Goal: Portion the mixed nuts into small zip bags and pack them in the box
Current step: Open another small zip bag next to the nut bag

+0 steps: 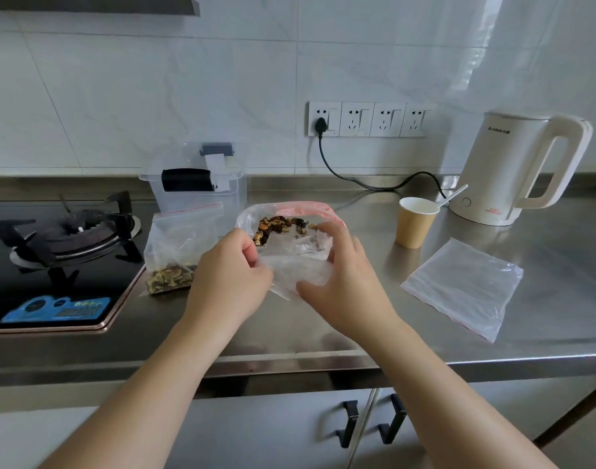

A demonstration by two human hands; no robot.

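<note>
A clear zip bag (289, 262) with a red seal strip lies at the middle of the steel counter, mixed nuts (279, 226) gathered at its far end. My left hand (232, 272) pinches the bag's near left edge. My right hand (340, 272) grips its right side, fingers curled over the plastic. To the left, a second zip bag (178, 245) with nuts in its bottom leans near the stove. A clear plastic box (195, 187) with dark latches stands behind it. Empty flat zip bags (465, 287) lie to the right.
A gas stove (63, 245) fills the left of the counter. A paper cup (415, 225) with a white spoon stands right of the bag, and a white electric kettle (516, 170) sits behind it with its cord running to the wall sockets (367, 119). The counter edge (289, 362) is near me.
</note>
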